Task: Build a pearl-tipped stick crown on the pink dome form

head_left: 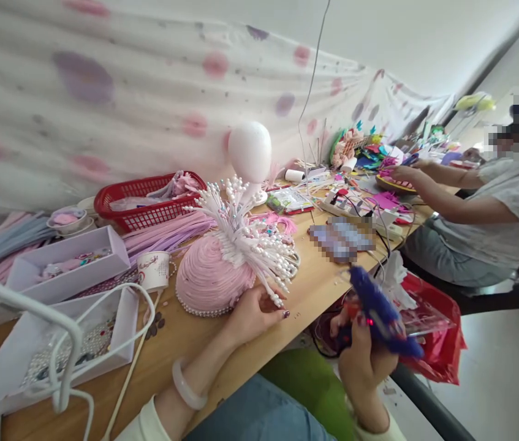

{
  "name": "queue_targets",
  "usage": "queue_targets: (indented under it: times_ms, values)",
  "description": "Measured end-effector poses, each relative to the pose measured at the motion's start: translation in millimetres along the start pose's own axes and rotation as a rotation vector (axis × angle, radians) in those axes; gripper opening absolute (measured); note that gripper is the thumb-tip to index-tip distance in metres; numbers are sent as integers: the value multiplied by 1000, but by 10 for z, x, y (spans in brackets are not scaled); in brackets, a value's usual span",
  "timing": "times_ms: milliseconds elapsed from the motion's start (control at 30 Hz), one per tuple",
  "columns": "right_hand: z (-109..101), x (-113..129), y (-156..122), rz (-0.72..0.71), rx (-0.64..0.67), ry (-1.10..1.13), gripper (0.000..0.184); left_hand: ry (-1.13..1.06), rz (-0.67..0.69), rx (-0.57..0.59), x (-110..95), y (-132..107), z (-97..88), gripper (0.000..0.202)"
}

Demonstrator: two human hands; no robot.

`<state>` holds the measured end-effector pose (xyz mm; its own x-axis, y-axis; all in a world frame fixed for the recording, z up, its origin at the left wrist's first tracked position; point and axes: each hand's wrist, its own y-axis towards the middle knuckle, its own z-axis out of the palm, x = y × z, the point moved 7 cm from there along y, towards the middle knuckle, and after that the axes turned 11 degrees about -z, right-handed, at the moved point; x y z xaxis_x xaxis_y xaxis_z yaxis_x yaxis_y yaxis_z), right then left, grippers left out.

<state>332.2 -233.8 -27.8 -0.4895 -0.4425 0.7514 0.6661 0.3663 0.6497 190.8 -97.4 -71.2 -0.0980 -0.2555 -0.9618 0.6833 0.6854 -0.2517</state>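
A pink dome-shaped headpiece rests on the wooden table, edged with pearls at its base. A fan of white pearl-tipped stems stands out from it. My left hand is closed, pinching the lower end of those stems at the dome's right side. A pale bangle circles that wrist. My right hand is off the table edge, wrapped around the grip of a blue glue gun whose nozzle points up and left.
A paper cup, white trays of beads, a red basket and a white foam head stand behind the headpiece. A red bag hangs at the table edge. Another person works at the far right.
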Motion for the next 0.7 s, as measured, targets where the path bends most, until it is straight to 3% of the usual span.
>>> queue_targets:
  times_ms: [200, 367, 500, 700]
  values:
    - [265, -793, 705, 196, 244, -230, 37, 74, -3, -19, -27, -33, -5, 25]
    - [409, -1238, 838, 126, 303, -276, 52, 79, -27, -27, 23, -30, -12, 24]
    - [405, -1346, 769, 196, 354, -264, 60, 90, -83, -31, 50, -30, -8, 27]
    - [416, -1242, 758, 162, 406, -295, 43, 41, -102, -20, 10, -24, -2, 25]
